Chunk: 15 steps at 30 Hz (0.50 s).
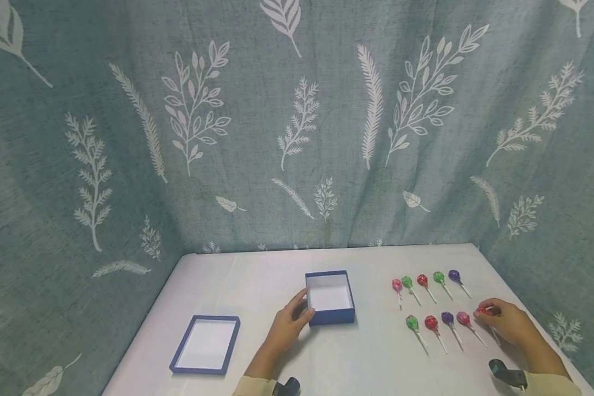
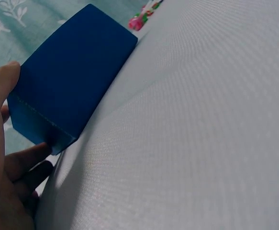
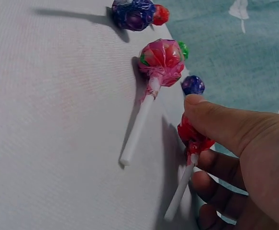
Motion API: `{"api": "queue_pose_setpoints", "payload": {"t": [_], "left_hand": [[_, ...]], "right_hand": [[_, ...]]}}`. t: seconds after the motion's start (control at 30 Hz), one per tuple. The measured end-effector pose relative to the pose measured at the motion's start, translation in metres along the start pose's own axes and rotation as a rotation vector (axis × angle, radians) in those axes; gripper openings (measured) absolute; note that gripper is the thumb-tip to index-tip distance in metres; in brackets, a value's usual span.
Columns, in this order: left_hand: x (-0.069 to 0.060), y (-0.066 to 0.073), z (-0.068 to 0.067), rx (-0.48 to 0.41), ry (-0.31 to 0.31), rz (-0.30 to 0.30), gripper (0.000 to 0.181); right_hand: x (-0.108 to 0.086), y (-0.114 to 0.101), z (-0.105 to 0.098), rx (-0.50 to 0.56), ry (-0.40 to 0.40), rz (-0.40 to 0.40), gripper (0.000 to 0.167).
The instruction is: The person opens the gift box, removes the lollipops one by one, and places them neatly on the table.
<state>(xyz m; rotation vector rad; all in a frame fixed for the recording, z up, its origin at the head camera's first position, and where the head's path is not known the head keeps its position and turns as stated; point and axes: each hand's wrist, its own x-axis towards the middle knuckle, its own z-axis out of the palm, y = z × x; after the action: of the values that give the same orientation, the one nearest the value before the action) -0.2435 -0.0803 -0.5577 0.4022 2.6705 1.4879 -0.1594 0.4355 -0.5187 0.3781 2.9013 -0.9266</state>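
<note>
An open blue box (image 1: 333, 317) with a white inside stands on the table. My left hand (image 1: 286, 324) grips its left side, thumb at the near corner. In the left wrist view the thumb and fingers lie around one end of the box wall (image 2: 77, 72). At the right end of the near row of lollipops, my right hand (image 1: 513, 325) pinches a red lollipop (image 3: 189, 134) by its wrapped head, the white stick pointing down toward the table. A pink lollipop (image 3: 162, 60) lies just beside it, apart from the fingers.
A blue-rimmed lid (image 1: 232, 344) lies white side up at the left of the white table (image 1: 366, 363). Several wrapped lollipops form two rows; a purple one (image 1: 454, 276) ends the far row. Leaf-patterned curtains (image 1: 326, 137) enclose the table's back and sides.
</note>
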Motion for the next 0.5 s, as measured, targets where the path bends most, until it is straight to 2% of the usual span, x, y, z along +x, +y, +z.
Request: {"api": "queue_pose_setpoints", "payload": {"t": [0.33, 0.5], "left_hand": [[-0.0011, -0.0001, -0.0012, 0.001, -0.010, 0.007, 0.059], [-0.0009, -0.0027, -0.0015, 0.006, -0.018, 0.009, 0.059]], "right_hand": [[-0.0047, 0.0000, 0.0021, -0.022, 0.011, -0.008, 0.064], [-0.0041, 0.0005, 0.0020, 0.000, -0.010, 0.006, 0.073]]}}
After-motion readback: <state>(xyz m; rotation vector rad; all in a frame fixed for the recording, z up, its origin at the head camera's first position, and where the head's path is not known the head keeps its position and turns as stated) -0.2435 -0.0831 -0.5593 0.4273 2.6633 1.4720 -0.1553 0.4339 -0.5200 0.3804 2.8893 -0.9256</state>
